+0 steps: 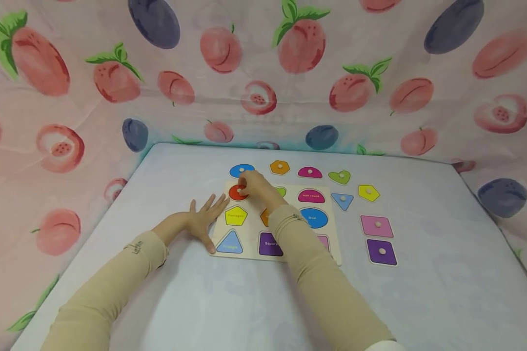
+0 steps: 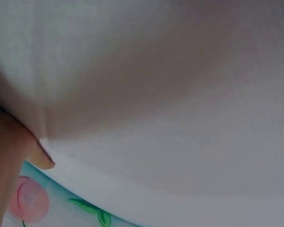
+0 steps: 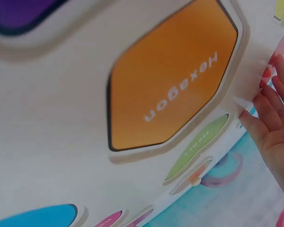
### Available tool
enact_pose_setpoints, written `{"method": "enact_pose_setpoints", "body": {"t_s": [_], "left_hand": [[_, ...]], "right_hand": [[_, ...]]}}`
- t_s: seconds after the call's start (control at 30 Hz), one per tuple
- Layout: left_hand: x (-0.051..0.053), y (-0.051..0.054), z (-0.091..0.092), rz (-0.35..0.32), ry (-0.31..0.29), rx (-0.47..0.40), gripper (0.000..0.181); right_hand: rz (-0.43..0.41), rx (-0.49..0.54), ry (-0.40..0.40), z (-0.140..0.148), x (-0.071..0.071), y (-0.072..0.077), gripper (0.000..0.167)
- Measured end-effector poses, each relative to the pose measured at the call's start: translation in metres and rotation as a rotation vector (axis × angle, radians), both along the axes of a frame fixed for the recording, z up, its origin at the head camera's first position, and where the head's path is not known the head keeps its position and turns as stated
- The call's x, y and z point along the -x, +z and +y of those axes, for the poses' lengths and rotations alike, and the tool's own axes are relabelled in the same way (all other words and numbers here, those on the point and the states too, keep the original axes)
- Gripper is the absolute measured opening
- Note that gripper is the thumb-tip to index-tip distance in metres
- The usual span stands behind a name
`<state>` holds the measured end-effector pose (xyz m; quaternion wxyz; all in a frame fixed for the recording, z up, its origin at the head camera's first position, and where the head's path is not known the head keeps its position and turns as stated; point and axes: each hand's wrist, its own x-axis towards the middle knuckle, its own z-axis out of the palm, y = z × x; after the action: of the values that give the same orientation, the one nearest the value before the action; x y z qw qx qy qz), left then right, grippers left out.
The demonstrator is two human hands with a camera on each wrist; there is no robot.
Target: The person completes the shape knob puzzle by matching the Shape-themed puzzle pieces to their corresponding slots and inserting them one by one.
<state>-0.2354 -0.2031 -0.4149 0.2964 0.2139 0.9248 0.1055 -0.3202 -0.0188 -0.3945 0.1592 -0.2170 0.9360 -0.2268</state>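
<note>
A cream shape puzzle board (image 1: 250, 241) lies on the white table, with coloured, labelled recesses. At its far-left recess, my right hand (image 1: 258, 187) pinches the knob of a red round puzzle piece (image 1: 234, 193). In the right wrist view, the right hand (image 3: 277, 120) reaches over the board's far edge, past the orange hexagon recess (image 3: 175, 80). My left hand (image 1: 202, 222) rests with fingers spread at the board's left edge, thumb by the near corner. Only part of the left hand (image 2: 9, 151) shows in the left wrist view. My right forearm hides some of the board.
Knobbed pieces lie around the board: blue oval (image 1: 236, 171), orange hexagon (image 1: 279, 168), magenta half round (image 1: 309, 173), green heart (image 1: 339, 178), blue triangle (image 1: 343, 203), yellow pentagon (image 1: 369, 196), pink rectangle (image 1: 371, 230) and purple square (image 1: 377, 258). A fruit-print curtain (image 1: 298, 97) stands behind.
</note>
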Motion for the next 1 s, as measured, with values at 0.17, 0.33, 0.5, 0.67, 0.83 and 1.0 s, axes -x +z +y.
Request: {"method": "enact_pose_setpoints", "body": {"t_s": [0.17, 0.33, 0.5, 0.67, 0.83, 1.0], "left_hand": [[-0.0003, -0.0009, 0.0005, -0.005, 0.003, 0.008, 0.143], [0.0001, -0.0011, 0.0012, -0.007, 0.002, 0.022, 0.143], [0.0007, -0.0042, 0.0004, -0.011, 0.007, 0.048, 0.143], [-0.0009, -0.0042, -0.0011, -0.015, 0.016, 0.011, 0.144], [-0.0007, -0.0044, -0.002, -0.018, 0.016, 0.012, 0.143], [-0.0005, -0.0055, -0.0018, -0.007, 0.008, 0.022, 0.143]], "right_hand": [[-0.016, 0.014, 0.013, 0.0011, -0.0008, -0.0016, 0.031], [-0.021, 0.019, 0.006, 0.003, -0.0021, -0.0012, 0.032], [-0.021, 0.017, 0.014, 0.0037, -0.0013, -0.0024, 0.032], [-0.032, 0.018, 0.014, 0.003, -0.0015, -0.0045, 0.033], [-0.053, 0.025, 0.004, 0.0046, -0.0029, -0.0039, 0.039], [-0.068, 0.047, -0.011, 0.0076, -0.0063, -0.0039, 0.044]]}}
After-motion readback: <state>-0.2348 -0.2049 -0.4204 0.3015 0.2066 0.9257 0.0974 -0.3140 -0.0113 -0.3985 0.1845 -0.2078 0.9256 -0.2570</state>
